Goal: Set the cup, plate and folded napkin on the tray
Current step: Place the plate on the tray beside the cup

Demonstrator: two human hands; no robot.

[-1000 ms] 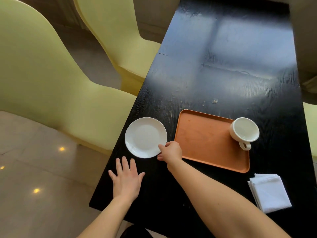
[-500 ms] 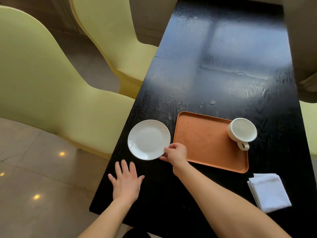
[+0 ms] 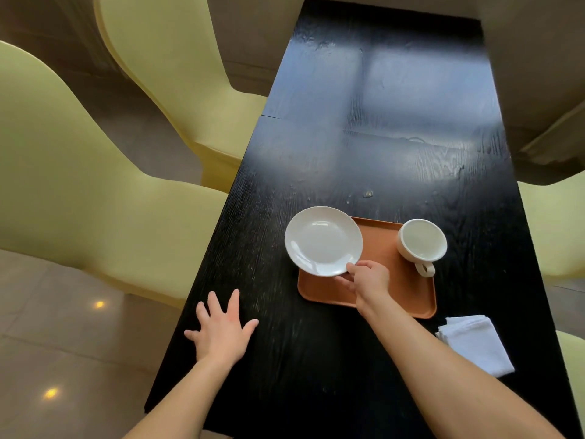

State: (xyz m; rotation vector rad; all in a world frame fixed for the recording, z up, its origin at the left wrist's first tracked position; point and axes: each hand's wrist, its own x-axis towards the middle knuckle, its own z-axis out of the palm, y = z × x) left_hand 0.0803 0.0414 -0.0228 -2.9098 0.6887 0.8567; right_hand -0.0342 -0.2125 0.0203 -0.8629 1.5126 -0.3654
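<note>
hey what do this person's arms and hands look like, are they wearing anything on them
Both arms are bare as far as the picture shows: no sleeves reach the forearms. The left hand and right hand wear no gloves, and no watch, bracelet or ring can be seen on the wrists or fingers that show. No marks or tattoos stand out.

On the table [image 3: 364, 128] the tray [image 3: 389, 286] lies toward the near right. The cup [image 3: 421, 240] stands at the tray's far right corner, its handle turned toward the person. The plate [image 3: 323, 240] is over the tray's far left corner, overhanging the left edge, pinched at its near rim by the right hand [image 3: 368, 278]. The folded napkin [image 3: 476, 343] lies on the table just past the tray's near right corner. The left hand [image 3: 221, 331] rests flat near the table's left edge, well apart from the tray. Chairs [image 3: 79, 185] stand to the left.
</note>
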